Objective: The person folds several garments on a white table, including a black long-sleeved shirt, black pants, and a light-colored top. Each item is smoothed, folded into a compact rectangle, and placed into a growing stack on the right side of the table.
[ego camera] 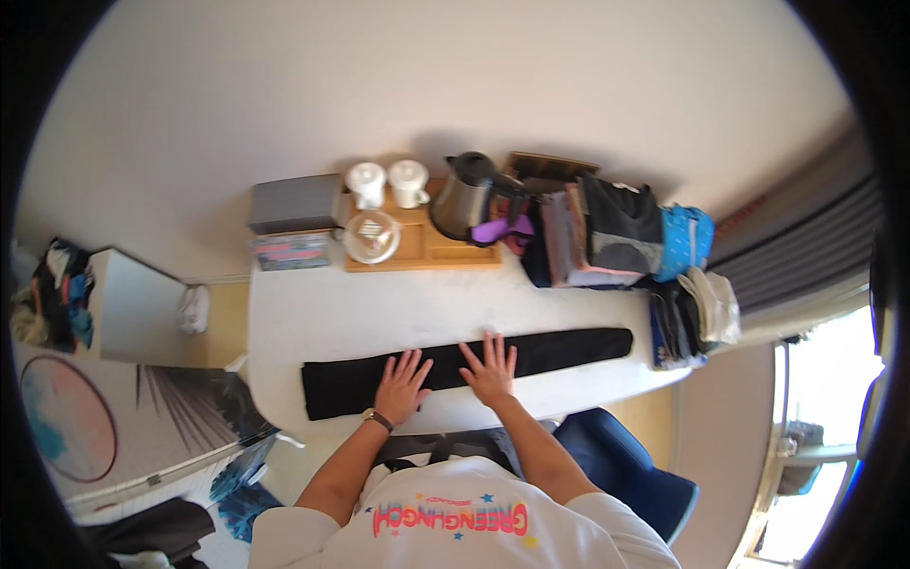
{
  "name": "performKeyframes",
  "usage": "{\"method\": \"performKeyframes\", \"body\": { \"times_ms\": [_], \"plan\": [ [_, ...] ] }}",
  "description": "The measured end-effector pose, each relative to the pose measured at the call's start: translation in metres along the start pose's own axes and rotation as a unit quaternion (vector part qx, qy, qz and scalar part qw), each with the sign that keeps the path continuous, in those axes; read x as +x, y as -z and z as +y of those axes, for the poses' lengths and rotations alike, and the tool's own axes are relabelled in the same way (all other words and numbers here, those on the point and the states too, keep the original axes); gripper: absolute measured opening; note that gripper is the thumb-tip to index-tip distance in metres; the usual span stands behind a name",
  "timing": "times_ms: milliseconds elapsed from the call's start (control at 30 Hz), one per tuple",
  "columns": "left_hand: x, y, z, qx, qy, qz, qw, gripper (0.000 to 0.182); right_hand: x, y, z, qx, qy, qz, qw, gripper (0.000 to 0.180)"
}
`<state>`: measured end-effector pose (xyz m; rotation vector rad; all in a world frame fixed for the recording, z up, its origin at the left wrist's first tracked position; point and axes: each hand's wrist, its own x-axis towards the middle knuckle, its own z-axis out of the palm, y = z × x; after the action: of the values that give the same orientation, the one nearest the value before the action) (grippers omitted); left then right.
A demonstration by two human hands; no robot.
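Note:
A black garment (569,352), folded into a long narrow strip, lies across the front of the white table (298,299). Its left end is wider and squared off, while the right end tapers to a rounded tip. My left hand (403,387) rests flat on the strip left of its middle, fingers spread, with a watch on the wrist. Just to the right, my right hand (489,370) presses palm down on the same cloth, its fingers apart. Neither hand grips the fabric.
Behind the cloth stand a wooden tray (462,254), two white mugs (367,186), an electric kettle (462,199) and a grey box (295,204). Folded clothes (618,220) are stacked at the back right, with more (679,323) by the right edge. A blue chair (618,462) is at my right.

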<state>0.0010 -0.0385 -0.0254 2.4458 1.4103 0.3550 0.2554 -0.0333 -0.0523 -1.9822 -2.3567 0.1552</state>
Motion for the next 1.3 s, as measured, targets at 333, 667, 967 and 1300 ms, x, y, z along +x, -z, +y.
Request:
{"method": "performKeyframes", "body": {
  "times_ms": [333, 667, 967, 1300],
  "plan": [
    [-0.008, 0.011, -0.006, 0.012, -0.034, -0.062, 0.997, 0.057, -0.044, 0.014, 0.158, -0.028, -0.157, -0.026, 0.987, 0.065],
    [0.02, -0.034, 0.074, -0.034, 0.059, 0.061, 0.996, 0.035, -0.069, 0.026, 0.365, 0.053, -0.538, 0.188, 0.82, 0.048],
    [0.022, -0.057, 0.083, -0.017, 0.124, 0.056, 0.991, 0.011, -0.066, 0.017, 0.419, 0.266, -0.427, 0.28, 0.817, 0.009],
    [0.123, -0.094, 0.193, -0.077, -0.004, 0.051, 0.996, 0.023, -0.05, 0.028, 0.405, 0.227, -0.337, 0.227, 0.885, 0.017]
  ]
}}
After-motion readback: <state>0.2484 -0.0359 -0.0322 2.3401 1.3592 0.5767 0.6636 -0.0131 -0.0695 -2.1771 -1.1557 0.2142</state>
